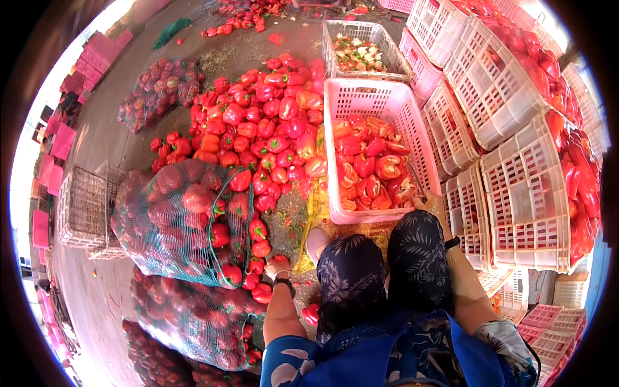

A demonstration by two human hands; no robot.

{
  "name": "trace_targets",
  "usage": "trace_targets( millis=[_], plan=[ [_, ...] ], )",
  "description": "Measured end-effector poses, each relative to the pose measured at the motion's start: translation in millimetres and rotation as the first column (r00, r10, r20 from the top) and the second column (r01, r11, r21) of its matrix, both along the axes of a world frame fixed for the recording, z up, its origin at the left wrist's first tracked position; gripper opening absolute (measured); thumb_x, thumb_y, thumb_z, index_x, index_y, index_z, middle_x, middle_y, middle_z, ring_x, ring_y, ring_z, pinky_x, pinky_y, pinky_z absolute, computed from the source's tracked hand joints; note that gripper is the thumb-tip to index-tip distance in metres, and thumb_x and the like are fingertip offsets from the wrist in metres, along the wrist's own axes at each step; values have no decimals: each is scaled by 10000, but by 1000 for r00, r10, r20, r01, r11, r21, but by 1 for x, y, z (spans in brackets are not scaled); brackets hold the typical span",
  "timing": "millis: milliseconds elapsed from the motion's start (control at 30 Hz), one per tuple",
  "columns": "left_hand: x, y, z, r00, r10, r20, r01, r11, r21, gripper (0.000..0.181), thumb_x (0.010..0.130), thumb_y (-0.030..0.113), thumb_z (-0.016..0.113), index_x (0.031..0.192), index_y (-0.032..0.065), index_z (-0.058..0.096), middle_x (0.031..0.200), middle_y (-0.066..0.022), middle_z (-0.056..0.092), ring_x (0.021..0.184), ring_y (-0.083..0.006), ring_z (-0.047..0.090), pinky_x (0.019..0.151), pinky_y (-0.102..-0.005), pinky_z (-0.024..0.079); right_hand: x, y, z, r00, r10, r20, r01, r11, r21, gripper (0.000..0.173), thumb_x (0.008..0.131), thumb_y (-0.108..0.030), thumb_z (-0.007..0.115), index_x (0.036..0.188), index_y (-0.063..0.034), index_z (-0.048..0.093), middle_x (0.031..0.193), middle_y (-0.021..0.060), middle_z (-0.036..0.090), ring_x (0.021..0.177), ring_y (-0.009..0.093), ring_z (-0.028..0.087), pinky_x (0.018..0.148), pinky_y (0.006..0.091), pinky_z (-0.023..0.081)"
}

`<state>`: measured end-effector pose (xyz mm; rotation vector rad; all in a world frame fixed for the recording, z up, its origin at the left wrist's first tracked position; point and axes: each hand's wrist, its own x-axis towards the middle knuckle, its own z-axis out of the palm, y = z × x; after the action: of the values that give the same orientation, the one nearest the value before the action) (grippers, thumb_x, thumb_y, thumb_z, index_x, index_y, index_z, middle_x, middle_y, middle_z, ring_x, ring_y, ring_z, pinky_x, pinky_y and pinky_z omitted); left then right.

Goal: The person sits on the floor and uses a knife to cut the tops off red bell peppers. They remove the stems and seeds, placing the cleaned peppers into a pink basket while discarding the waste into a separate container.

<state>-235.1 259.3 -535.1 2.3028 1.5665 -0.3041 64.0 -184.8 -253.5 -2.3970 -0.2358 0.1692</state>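
Observation:
My left hand point(277, 267) reaches down to the floor beside the open mouth of a green mesh sack point(179, 217) and has its fingers on a red bell pepper point(280, 259). Beyond my right knee, my right hand point(428, 200) is at the near right corner of a pink plastic crate point(333, 145); a thin dark object shows at its fingers, too small to name. Cut and opened red peppers point(365, 164) lie in that crate. A large heap of whole red bell peppers point(271, 121) covers the floor left of it.
Behind the pink crate stands a crate of pepper cores point(358, 53). Stacked crates of red peppers point(524, 193) rise at the right. More filled mesh sacks point(193, 309) lie at the left, with a grey crate point(82, 205) past them. A yellow sack point(316, 198) lies flat under the pink crate.

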Motion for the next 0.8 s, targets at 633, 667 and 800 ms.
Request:
trace_targets(
  millis=[633,667,800],
  plan=[
    [238,-130,478,-133,365,921,778,614,-131,445,700,-117,828,1059,58,630,1025,-39,669,955,-160,659,887,-328,560,-54,87,233,869,330,368,-453,830,326,316,951,-100,578,1232,44,574,973,250,686,870,377,704,760,421,540],
    [238,-135,485,-159,290,944,763,642,-69,446,697,-107,837,1056,58,630,1016,-31,658,959,-159,654,892,-324,555,-56,88,231,852,308,423,-453,840,300,320,949,-108,580,1230,45,574,999,250,686,894,393,695,780,431,535],
    [230,-154,508,-181,12,983,678,726,116,448,646,-4,907,1004,47,644,947,-13,604,910,-150,611,846,-307,516,-63,81,219,811,235,536,-447,839,309,328,946,-127,584,1226,43,578,1068,252,680,973,421,665,833,461,517]
  ],
)
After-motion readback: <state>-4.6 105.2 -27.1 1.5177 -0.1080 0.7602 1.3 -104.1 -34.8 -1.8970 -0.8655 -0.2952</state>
